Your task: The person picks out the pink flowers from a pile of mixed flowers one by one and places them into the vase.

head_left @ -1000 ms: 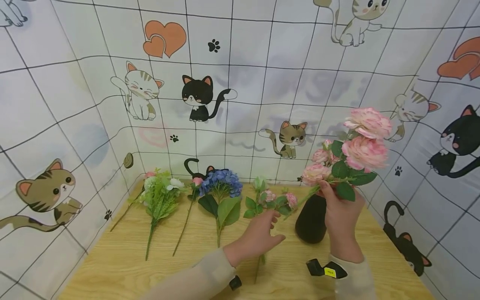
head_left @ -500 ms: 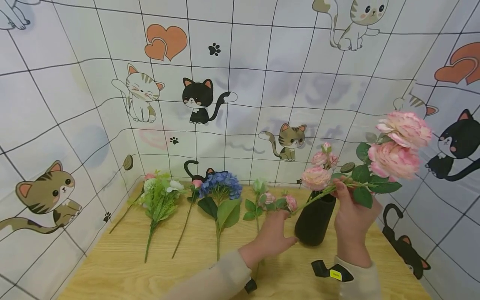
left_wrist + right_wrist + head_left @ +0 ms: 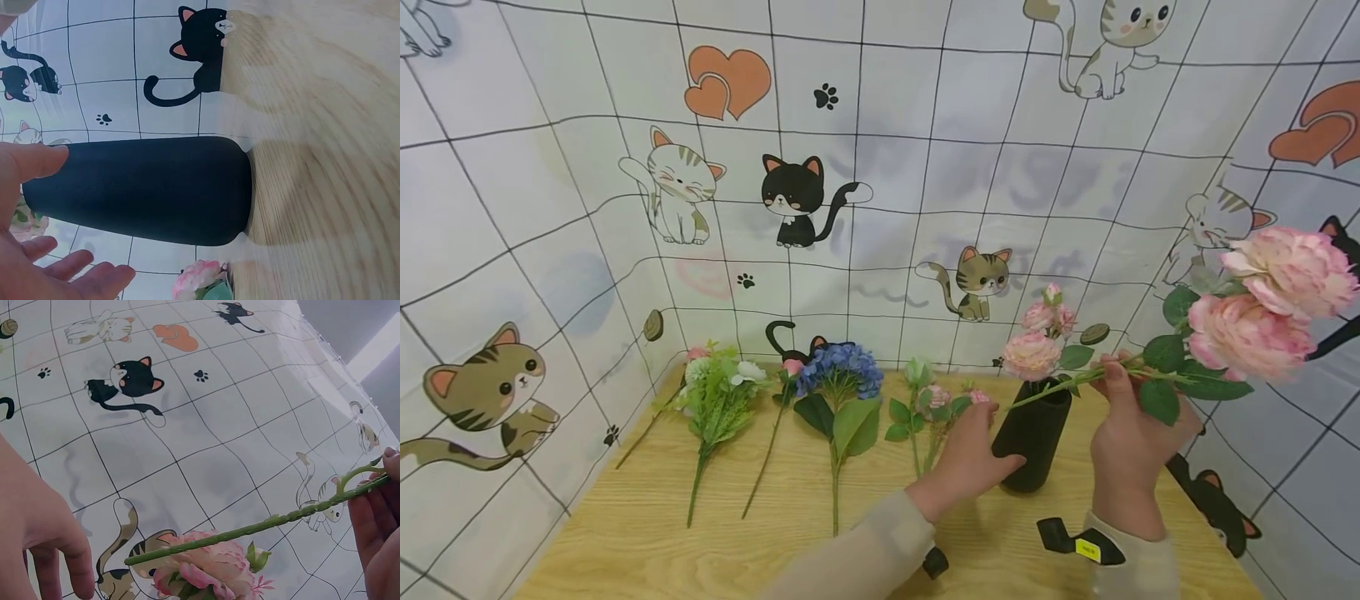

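Observation:
My right hand (image 3: 1138, 450) pinches the green stem (image 3: 269, 522) of a pink peony (image 3: 1251, 350) with two large blooms and dark leaves. The stem slants down to the left, its cut end passing in front of the mouth of the black vase (image 3: 1033, 437). The vase stands upright on the table, with smaller pink flowers (image 3: 1032, 354) rising from its mouth. My left hand (image 3: 962, 462) is at the vase's left side, fingers extended and thumb apart. In the left wrist view the thumb (image 3: 40, 161) overlaps the vase's upper part.
On the wooden table (image 3: 647, 533), several artificial stems lie to the left: a white-and-green bunch (image 3: 718, 400), a single pink bud stem (image 3: 767, 454), a blue hydrangea (image 3: 842, 371) and small pink roses (image 3: 934, 398). A cat-print cloth wall (image 3: 895, 208) encloses the back and sides.
My right hand has moved right with the peony, drawing it away from the smaller pink flowers in the vase. My left hand has moved right from over the small roses to the vase's side.

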Available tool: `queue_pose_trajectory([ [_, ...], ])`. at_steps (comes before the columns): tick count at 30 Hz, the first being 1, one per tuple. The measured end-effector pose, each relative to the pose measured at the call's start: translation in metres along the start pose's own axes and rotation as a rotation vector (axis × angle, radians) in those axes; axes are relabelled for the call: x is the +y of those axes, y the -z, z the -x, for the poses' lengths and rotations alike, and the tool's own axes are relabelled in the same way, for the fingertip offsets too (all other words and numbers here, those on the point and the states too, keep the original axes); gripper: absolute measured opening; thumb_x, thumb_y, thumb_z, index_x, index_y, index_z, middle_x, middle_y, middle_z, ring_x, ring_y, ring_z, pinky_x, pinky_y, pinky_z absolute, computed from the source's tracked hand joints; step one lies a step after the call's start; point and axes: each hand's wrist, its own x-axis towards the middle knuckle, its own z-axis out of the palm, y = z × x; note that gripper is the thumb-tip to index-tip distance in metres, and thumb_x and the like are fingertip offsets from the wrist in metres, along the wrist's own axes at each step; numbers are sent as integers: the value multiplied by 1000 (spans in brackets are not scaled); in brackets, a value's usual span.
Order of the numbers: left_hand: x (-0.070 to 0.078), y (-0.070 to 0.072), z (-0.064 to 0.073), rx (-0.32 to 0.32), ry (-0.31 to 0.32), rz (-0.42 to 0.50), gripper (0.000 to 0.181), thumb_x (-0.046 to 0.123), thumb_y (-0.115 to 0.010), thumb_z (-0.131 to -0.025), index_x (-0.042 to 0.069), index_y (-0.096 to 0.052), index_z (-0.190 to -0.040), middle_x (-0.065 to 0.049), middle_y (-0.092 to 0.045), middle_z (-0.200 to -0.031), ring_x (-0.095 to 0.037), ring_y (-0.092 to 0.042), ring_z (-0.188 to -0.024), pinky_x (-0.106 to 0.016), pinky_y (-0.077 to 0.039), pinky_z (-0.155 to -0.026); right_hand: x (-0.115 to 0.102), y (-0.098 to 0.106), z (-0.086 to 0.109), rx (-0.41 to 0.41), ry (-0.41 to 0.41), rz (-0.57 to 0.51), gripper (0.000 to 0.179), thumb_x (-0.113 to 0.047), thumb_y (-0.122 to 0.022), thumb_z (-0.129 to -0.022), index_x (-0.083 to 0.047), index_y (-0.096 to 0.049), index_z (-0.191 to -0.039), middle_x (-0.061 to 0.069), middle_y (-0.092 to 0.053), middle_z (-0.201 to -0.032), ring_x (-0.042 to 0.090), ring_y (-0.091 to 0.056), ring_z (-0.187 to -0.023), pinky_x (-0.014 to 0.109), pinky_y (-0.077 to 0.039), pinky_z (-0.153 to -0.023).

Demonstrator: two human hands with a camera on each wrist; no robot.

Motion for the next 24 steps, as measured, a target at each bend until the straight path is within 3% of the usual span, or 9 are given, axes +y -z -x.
queue_pose_trajectory([
  [5,5,-6,-8,11,0,-5,84,43,-82,-93,17,-40,-161,0,-52,-157,-19,-55,-141,-39,-53,-110,-3,2,-5,51,1,-39,37,24,-75,-84,30,-61,-117,23,-76,-90,29,-75,-81,31,-65,-68],
  [13,7,-22,-19,42,32,83,89,48,-86,-89,20,-40,-160,-2,-50,-158,-20,-54,-141,-40,-53,-111,-7,5,-10,117,35,-89,42,25,-75,-82,27,-61,-121,25,-69,-90,32,-73,-79,33,-65,-65],
  [20,4,-36,-24,86,31,40,97,51,-88,-86,16,-38,-161,-4,-49,-156,-21,-54,-139,-40,-52,-111,-11,5,-15,179,74,-76,41,23,-80,-79,26,-63,-116,24,-68,-87,30,-70,-76,32,-64,-64],
  [24,4,-42,-25,92,50,33,101,52,-89,-84,19,-34,-163,-2,-47,-157,-20,-53,-141,-40,-51,-113,-13,5,-18,207,84,-76,42,24,-81,-77,25,-63,-115,24,-69,-86,29,-69,-75,32,-64,-63],
])
